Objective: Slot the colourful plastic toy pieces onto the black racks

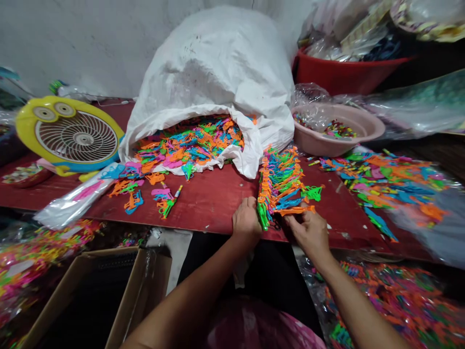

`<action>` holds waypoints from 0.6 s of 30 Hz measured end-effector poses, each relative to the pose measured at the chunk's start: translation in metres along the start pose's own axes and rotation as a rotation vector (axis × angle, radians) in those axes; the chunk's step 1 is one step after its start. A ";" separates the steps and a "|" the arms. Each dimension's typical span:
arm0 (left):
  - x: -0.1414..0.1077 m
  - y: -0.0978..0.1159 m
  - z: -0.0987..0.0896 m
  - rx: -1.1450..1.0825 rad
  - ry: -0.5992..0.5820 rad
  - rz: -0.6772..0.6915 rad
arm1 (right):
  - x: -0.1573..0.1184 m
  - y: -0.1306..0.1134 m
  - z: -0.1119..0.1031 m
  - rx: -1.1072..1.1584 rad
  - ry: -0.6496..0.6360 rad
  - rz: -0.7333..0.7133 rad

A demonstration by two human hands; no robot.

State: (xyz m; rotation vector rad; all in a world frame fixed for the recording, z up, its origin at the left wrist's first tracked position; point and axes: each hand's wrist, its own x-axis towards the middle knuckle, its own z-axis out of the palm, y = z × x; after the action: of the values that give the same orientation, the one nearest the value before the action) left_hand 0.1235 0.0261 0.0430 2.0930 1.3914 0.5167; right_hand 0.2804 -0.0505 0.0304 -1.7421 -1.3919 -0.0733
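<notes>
A neat row of small coloured plastic pieces [281, 177] lies stacked on the table in front of me, in orange, blue, green and pink. My left hand [248, 220] is curled at the near left end of this row, its fingers closed against a green plastic piece [262, 215]. At the near right end, my right hand [308, 235] pinches an orange plastic piece [296, 210] between thumb and fingers. A loose green piece [313, 193] sticks out just beyond that hand. My left fingertips are partly hidden.
A big white sack [218, 63] lies open, spilling similar pieces onto the red table [207, 203]. To the left stands a yellow fan [69, 133] near a plastic bag [76, 198]. A pink basin [334, 131] and loose pieces [395, 177] are at right. Below left is a cardboard box [145, 291].
</notes>
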 end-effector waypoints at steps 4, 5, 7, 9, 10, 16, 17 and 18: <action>-0.001 0.000 0.001 0.004 0.000 0.021 | -0.002 0.004 0.001 0.059 0.022 0.072; -0.001 0.000 0.001 0.005 0.001 0.028 | -0.002 0.005 0.001 0.071 0.019 0.091; -0.001 0.000 0.001 0.003 0.007 0.031 | -0.003 0.005 0.002 0.068 0.010 0.102; -0.001 -0.001 0.001 0.002 0.007 0.032 | -0.004 0.003 0.004 0.028 0.015 0.081; -0.001 -0.002 0.001 0.001 0.003 0.040 | -0.005 0.001 0.005 -0.009 0.031 0.061; -0.004 -0.006 0.003 -0.047 0.036 0.116 | -0.009 -0.014 0.009 -0.268 0.111 -0.051; -0.004 -0.006 0.004 -0.054 0.046 0.106 | -0.008 -0.015 0.008 -0.288 0.099 -0.061; -0.004 -0.006 0.004 -0.056 0.051 0.094 | -0.008 -0.015 0.006 -0.303 0.082 -0.077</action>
State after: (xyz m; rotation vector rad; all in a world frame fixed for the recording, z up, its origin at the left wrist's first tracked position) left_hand 0.1200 0.0232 0.0365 2.1212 1.2967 0.6437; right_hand 0.2622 -0.0528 0.0311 -1.9056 -1.4443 -0.4122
